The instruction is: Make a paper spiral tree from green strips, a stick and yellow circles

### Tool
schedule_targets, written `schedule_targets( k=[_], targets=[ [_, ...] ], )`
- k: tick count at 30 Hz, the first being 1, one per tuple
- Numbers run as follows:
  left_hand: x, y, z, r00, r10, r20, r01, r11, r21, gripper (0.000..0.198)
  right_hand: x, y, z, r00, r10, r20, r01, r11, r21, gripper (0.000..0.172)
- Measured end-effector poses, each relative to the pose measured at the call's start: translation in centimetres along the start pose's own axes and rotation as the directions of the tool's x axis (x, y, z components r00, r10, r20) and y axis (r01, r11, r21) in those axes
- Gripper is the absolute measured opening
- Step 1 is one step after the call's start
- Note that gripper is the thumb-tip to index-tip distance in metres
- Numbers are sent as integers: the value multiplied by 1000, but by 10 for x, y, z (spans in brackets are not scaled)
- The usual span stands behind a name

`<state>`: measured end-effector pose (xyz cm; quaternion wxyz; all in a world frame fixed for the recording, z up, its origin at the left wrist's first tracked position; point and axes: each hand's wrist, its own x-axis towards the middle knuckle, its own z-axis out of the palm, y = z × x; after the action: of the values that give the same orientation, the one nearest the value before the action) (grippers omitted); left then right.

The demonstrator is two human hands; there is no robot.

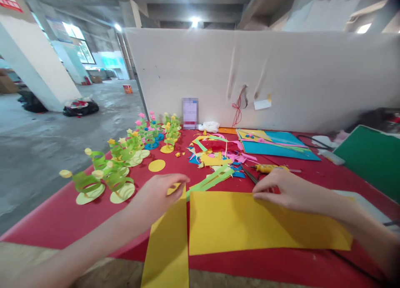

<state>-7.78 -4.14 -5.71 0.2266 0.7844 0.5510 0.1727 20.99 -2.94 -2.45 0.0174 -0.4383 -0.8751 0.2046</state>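
My left hand (165, 192) is closed in a pinch on the top end of a narrow yellow paper strip (168, 246), which hangs over the table's front edge. To its right lies a wide yellow paper sheet (237, 225). At that sheet's upper edge, my right hand (278, 188) is closed, thumb and finger pinching the paper. Dark scissors (250, 173) lie just behind the right fingers, partly hidden by them. Light green paper strips (212, 180) rest behind the sheets. A yellow paper circle (156, 165) is flat on the table beyond my left hand.
Several green paper crafts (90, 184) on round bases line the left side of the red table (62, 221). Colourful paper scraps (215, 155) are heaped in the middle. A yellow glue gun (268, 168), blue folder (281, 148) and green board (368, 159) occupy the right.
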Motion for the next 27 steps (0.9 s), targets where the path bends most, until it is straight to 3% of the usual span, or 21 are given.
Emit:
schedule_targets(
  k=[2,5,7,13,19,24,27],
  targets=[
    [0,16,9,992,119,-29,-118,992,51,34,6,-9,4,999,-26,-20,26,999,30,29],
    [3,34,27,961,249,122,-266,953,146,37,14,-26,14,994,-43,-98,53,993,107,24],
    [7,39,35,950,274,150,-299,936,184,37,17,-35,21,985,-7,-171,35,986,161,20],
    [7,42,38,940,316,127,-335,926,175,30,21,-47,36,972,74,-225,-15,968,250,15],
    [3,44,36,938,322,127,-340,926,163,31,23,-49,34,976,96,-194,-56,978,199,12],
    [5,39,23,936,333,117,-338,941,22,27,12,-35,23,974,114,-194,-90,988,126,15],
    [3,28,10,951,266,158,-257,964,-74,26,3,-17,15,965,194,-179,-177,979,103,19]
  ],
)
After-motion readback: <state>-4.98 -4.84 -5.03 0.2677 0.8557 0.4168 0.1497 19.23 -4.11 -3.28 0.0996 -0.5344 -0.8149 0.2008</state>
